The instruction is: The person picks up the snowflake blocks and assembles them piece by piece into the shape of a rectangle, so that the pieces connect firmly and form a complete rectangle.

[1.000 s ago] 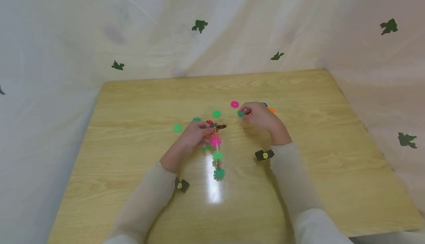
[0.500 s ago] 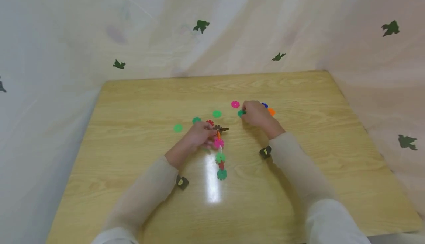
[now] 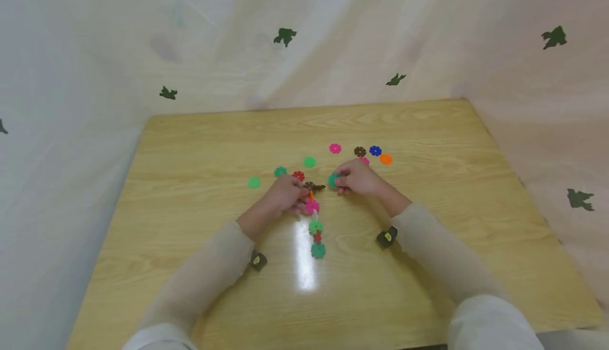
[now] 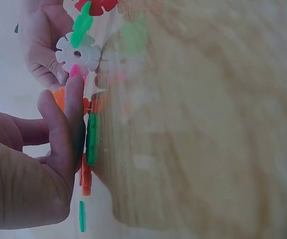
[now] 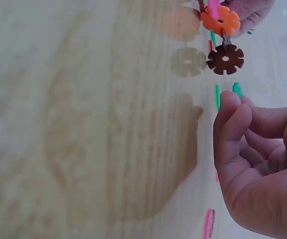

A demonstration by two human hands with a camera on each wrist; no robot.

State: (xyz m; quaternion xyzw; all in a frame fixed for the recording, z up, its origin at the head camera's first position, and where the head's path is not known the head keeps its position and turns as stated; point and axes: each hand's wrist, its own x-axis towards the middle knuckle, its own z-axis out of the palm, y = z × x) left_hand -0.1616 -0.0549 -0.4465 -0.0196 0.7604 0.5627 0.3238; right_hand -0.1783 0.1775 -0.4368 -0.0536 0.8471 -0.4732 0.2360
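Head view: over the bench (image 3: pixel 214 144), the left hand (image 3: pixel 287 194) grips a chain of notched discs (image 3: pixel 312 207) — the right hand (image 3: pixel 359 177) pinches a green disc (image 3: pixel 333 181) just beside it.

Left wrist: the left fingers reach the orange disc (image 4: pixel 58 98), partly hiding it.

Right wrist: the right fingertips press together — the green disc's edge peeks out.

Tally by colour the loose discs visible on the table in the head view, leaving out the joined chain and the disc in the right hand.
Green discs: 3
Pink discs: 2
Brown disc: 1
Blue disc: 1
Orange disc: 1
Red disc: 1
Total: 9
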